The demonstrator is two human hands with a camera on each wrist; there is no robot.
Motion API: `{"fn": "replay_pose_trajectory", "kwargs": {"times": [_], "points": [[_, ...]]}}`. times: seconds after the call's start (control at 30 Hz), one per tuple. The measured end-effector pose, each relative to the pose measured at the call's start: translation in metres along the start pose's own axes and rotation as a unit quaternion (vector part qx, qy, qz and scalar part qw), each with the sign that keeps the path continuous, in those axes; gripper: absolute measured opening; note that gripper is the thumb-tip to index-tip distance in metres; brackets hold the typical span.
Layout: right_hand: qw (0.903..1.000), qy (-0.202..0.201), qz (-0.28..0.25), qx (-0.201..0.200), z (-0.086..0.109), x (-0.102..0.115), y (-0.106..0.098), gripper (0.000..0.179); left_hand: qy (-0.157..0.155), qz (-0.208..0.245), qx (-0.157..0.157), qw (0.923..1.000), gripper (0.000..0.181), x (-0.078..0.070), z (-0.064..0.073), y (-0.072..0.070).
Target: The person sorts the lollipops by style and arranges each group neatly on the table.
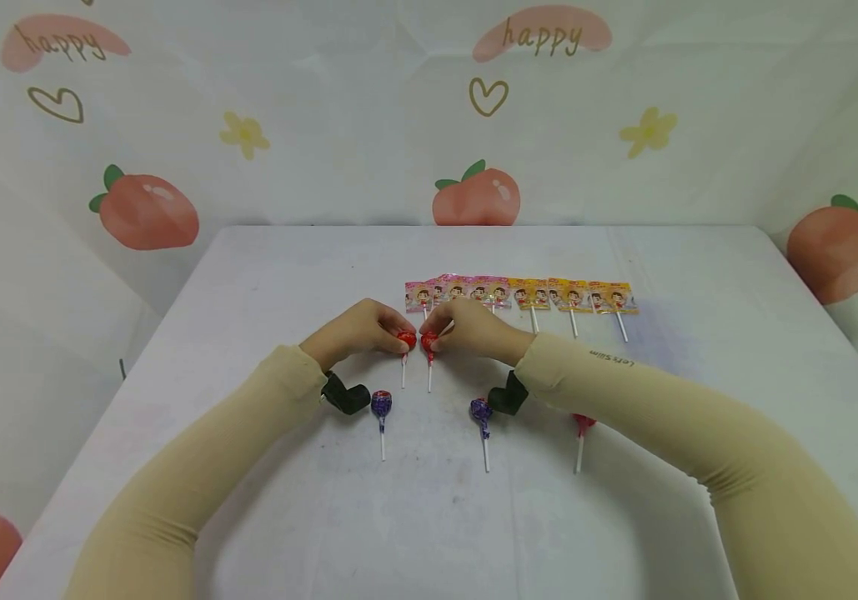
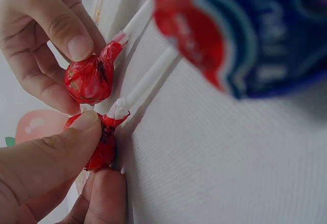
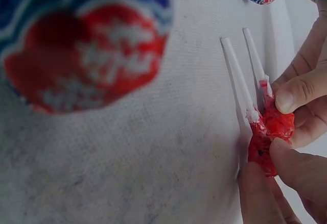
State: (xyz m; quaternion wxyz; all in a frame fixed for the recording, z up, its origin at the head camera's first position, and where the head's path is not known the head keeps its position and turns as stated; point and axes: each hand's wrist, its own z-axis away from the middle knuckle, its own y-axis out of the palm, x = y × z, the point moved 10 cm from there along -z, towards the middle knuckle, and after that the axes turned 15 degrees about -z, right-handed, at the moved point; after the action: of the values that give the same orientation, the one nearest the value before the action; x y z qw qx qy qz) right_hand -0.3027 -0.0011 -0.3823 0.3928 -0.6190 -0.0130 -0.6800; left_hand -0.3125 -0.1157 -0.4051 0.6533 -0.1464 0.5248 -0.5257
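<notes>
Two red-wrapped lollipops stand side by side, heads close together, sticks toward the person. My left hand (image 1: 363, 331) pinches the head of the left red lollipop (image 1: 403, 354) between thumb and fingers. The right red lollipop (image 1: 429, 354) is pinched the same way by my right hand (image 1: 479, 330). Both wrist views show the thumbs on the red wrappers and the white sticks slanting over the white surface. A purple lollipop (image 1: 381, 406) lies near the left wrist, and another purple lollipop (image 1: 481, 412) near the right wrist; each looms large in one wrist view.
Behind the hands runs a row of flat-wrapped lollipops, several pink packets (image 1: 490, 288) on the left and several yellow packets (image 1: 568, 293) on the right. Another red lollipop (image 1: 580, 442) lies partly hidden under the right sleeve. A white table (image 1: 413, 533) bears everything.
</notes>
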Motion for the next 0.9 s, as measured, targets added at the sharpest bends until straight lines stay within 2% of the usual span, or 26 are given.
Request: {"fn": "replay_pose_trajectory", "kwargs": {"times": [0.33, 0.57, 0.9], "points": [[0.9999, 0.005, -0.011, 0.003, 0.0002, -0.0014, 0.0022, 0.022, -0.006, -0.002, 0.003, 1.0, 0.03, -0.0016, 0.0009, -0.0002], [1.0, -0.002, -0.007, 0.001, 0.001, -0.0003, 0.0021, 0.021, 0.0, -0.004, -0.001, 1.0, 0.03, -0.003, 0.0006, -0.0014], [0.9999, -0.012, -0.007, 0.003, -0.0007, -0.0011, 0.0027, 0.021, -0.007, -0.006, 0.003, 1.0, 0.03, -0.0015, 0.0016, -0.0006]]}}
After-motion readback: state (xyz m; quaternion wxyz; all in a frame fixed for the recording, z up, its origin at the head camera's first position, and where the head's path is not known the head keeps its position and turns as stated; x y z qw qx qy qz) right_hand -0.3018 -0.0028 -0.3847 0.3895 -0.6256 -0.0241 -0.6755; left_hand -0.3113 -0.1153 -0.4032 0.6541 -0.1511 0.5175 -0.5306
